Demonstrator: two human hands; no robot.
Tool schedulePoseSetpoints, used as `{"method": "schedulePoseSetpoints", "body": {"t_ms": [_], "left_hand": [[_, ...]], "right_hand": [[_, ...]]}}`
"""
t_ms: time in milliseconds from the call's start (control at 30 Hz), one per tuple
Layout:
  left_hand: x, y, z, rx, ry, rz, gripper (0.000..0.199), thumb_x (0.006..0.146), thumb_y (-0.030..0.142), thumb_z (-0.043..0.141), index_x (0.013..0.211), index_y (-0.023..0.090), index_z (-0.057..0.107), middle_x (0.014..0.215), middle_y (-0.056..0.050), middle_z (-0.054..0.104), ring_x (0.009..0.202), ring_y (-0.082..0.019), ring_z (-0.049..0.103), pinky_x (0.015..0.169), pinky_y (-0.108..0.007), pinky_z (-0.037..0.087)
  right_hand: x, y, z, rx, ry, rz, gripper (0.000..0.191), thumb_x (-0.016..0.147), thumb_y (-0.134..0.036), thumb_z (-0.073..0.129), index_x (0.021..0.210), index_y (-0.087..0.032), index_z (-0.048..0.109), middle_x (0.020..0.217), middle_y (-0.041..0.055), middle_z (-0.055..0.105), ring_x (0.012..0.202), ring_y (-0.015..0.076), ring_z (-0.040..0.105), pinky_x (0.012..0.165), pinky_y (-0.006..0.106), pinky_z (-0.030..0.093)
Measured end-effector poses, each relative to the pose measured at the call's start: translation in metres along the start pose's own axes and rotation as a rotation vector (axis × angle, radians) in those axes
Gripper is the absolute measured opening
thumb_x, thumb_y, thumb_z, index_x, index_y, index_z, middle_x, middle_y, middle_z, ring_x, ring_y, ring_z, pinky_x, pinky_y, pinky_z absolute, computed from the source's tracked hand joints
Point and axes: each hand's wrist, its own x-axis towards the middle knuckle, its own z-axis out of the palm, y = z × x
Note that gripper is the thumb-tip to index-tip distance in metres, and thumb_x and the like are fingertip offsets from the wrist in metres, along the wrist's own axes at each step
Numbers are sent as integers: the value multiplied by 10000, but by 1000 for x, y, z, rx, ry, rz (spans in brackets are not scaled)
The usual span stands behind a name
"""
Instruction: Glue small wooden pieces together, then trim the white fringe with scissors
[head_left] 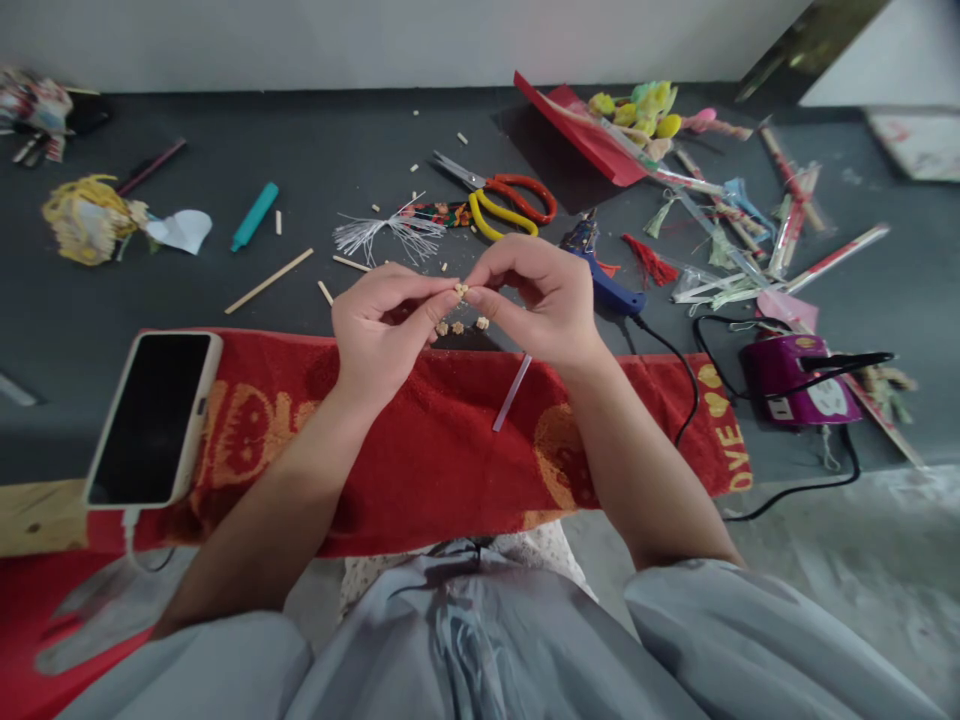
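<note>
My left hand (381,335) and my right hand (546,305) meet above the table's near side, thumbs and forefingers pinched together. Between their fingertips is a small cream flower-shaped piece (461,291), held from both sides. Just below it, several similar pieces, one a pale flower-shaped bit (482,323), lie on the dark table by the towel's edge. A clear glue stick (513,393) rests on the red towel (435,450) under my right wrist. Beyond my right hand is a blue glue gun (616,290), partly hidden.
Scissors (517,195) with red and yellow handles lie behind my hands, near a bundle of white threads (390,235). A phone (154,420) lies at left, a teal stick (255,215) beyond it. On the right are a purple power block (799,380), black cables and wrapped sticks (840,258).
</note>
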Motion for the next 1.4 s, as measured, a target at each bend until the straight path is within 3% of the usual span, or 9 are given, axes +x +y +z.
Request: {"method": "schedulePoseSetpoints", "body": {"t_ms": [333,667,933,1133,1400], "left_hand": [[-4,-2,3,130,56,180,87,829,331,708,814,257,753,645,25,675,559,-84,608,553,-240,486],[-5,-6,4,144,51,229,128,852,382,675,840,265,725,617,24,631,593,-102,605,579,-261,476],[-5,-1,6,98,79,228,40,834,291,706,834,277,744,584,42,635,552,-80,585,556,-235,460],[-6,-2,6,128,83,176,101,833,375,697,809,283,733,588,34,635,557,-101,593,547,-265,460],[-8,1,6,119,59,104,106,836,373,694,813,278,738,623,25,670,564,-104,600,564,-275,467]], "right_hand": [[0,-1,1,-21,33,-66,285,829,-490,673,767,-212,663,715,-15,628,676,99,577,637,282,504],[0,-2,1,-39,28,-31,330,833,-531,648,769,-207,660,720,-8,617,689,107,579,678,307,526],[-2,0,1,-21,20,-28,269,836,-483,663,774,-221,667,733,-3,615,702,118,573,706,321,523],[-1,-1,0,-43,3,38,317,817,-539,661,755,-228,663,716,1,612,696,129,580,707,335,535],[0,-3,0,-48,23,-12,288,826,-500,669,742,-224,666,705,-1,620,670,120,571,679,321,520]]}}
